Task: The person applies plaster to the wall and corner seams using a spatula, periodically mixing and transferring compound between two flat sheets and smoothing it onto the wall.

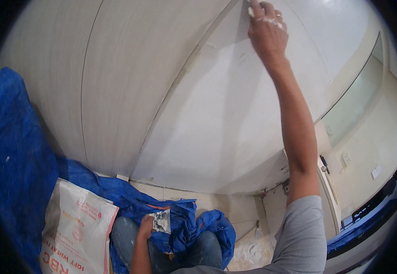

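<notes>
High up at the top, my right hand (269, 36), streaked with white filler, reaches to the white wall panel (216, 118), its fingers closed round a small pale tool (252, 11), mostly hidden by the hand. Low in the middle, my left hand (146, 226) grips a flat square metal plate (162, 219) carrying grey-white paste. My knees in jeans (205, 251) are below it, among a crumpled blue tarp (130, 192).
A printed white sack (77, 219) lies at lower left, beside more tarp (15, 150) against the grey-beige panelled wall (61, 55). At the right are a small cabinet (326, 192), wall sockets (346, 159) and a frosted pane (354, 86). A paste-smeared board (248, 251) lies below.
</notes>
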A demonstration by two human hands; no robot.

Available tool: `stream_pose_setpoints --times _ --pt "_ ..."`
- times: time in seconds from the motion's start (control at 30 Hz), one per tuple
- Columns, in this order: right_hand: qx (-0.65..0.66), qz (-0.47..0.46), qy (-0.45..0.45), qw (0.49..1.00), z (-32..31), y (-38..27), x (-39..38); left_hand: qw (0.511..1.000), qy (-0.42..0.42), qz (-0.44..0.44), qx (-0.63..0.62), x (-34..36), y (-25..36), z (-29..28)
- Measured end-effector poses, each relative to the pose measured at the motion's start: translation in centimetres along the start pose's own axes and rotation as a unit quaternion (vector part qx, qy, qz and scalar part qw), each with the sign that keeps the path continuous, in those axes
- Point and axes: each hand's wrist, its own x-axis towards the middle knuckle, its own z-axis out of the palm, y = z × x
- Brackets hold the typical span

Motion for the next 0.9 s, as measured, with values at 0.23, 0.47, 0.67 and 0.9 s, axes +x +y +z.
stream_pose_setpoints --times 0.23,0.47,0.67,0.9 --pt "0.101 -0.055 -0.061 0.992 -0.4 -8.8 -9.7 0.999 -0.033 -0.010 0.001 0.9 -0.8 -0.9" --pt "0.120 -0.183 -0.139 0.966 -4.5 -11.6 -15.2 0.999 -0.002 -0.020 -0.032 2.4 -3.0 -1.6" --pt "0.097 -0.272 0.028 0.957 -2.4 -3.7 -11.7 0.999 -0.037 -0.034 -0.002 1.5 -1.0 -0.2" --pt "0.110 -0.328 0.053 0.937 2.6 -1.8 -9.0 0.999 -0.022 -0.025 -0.004 2.4 -2.6 -1.7"
